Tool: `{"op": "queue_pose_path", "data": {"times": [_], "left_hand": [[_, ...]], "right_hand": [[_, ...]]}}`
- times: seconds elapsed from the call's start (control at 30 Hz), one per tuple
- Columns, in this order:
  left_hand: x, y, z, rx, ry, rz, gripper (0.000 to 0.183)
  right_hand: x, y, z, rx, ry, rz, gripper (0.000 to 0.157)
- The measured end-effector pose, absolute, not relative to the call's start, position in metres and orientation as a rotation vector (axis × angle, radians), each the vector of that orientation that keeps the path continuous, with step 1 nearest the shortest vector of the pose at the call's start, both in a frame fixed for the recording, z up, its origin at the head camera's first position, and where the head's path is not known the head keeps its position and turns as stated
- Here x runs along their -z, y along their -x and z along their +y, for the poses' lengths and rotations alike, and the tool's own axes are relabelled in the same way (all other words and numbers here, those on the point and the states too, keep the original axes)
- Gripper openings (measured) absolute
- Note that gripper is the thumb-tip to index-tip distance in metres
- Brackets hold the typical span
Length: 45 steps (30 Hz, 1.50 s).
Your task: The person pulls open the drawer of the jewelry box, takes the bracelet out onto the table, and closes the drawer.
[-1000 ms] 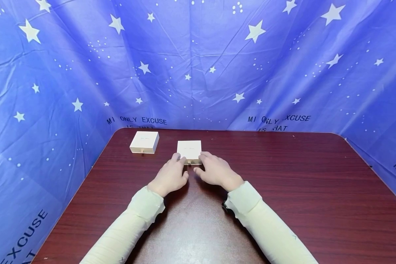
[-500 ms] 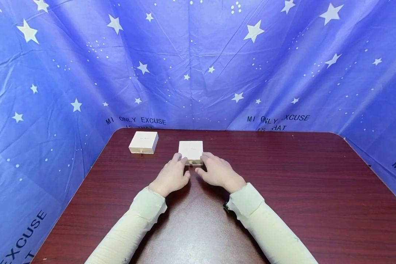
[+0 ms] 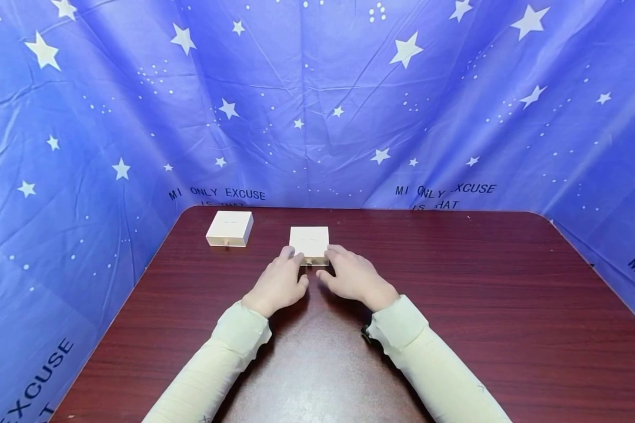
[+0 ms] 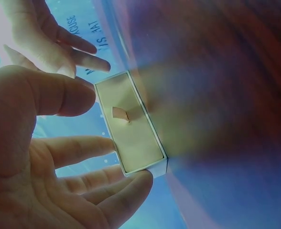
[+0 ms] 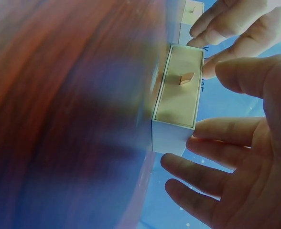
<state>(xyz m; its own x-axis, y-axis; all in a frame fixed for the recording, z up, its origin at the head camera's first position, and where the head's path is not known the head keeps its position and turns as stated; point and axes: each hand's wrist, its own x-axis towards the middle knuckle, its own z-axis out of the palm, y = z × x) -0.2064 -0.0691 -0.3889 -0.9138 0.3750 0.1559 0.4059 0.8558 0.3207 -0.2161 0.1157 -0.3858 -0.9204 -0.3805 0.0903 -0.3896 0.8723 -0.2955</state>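
Note:
A white drawer box point(image 3: 309, 239) with faint lettering on its lid sits on the table between both hands. Its drawer front point(image 4: 135, 138), with a small tan pull tab point(image 4: 120, 114), faces the person and is closed. The left hand point(image 3: 277, 284) touches the box's left side and near top edge with fairly straight fingers, its thumb apart from the front. At the right side, the right hand point(image 3: 356, 280) rests extended fingertips near the front corner; in the right wrist view its lower fingers point(image 5: 195, 171) stand free of the box.
A second white drawer box point(image 3: 230, 228) of the same kind stands at the table's back left, its tab also facing the person. The dark red wooden table point(image 3: 481, 282) ends at a blue star-printed curtain point(image 3: 307, 88).
The middle box has shifted slightly right, and both hands have moved along with it. The other box stays in its place, and the head view has turned a little.

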Motion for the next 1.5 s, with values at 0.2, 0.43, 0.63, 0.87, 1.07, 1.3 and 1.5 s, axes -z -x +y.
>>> {"op": "queue_pose_path", "data": {"times": [0.2,0.43,0.63,0.87,1.07,1.3,1.5], "left_hand": [[0.39,0.206,-0.067,0.55,0.626,-2.921,0.048],[0.391,0.206,-0.064,0.574,0.618,-2.912,0.046],[0.391,0.206,-0.062,0.585,0.617,-2.909,0.043],[0.392,0.206,-0.059,0.59,0.621,-2.903,0.045],[0.392,0.205,-0.056,0.598,0.618,-2.911,0.046],[0.393,0.204,-0.054,0.604,0.609,-2.924,0.046],[0.392,0.203,-0.052,0.637,0.607,-2.921,0.047]], "right_hand": [[0.386,0.215,0.118,-0.484,-0.609,-3.015,0.05],[0.386,0.213,0.12,-0.482,-0.591,-3.026,0.051],[0.385,0.212,0.122,-0.479,-0.581,-3.034,0.053],[0.383,0.21,0.123,-0.474,-0.591,-3.014,0.049],[0.383,0.208,0.126,-0.476,-0.584,-3.018,0.05],[0.384,0.207,0.13,-0.474,-0.589,-3.012,0.051],[0.384,0.207,0.132,-0.476,-0.581,-3.01,0.05]]}}
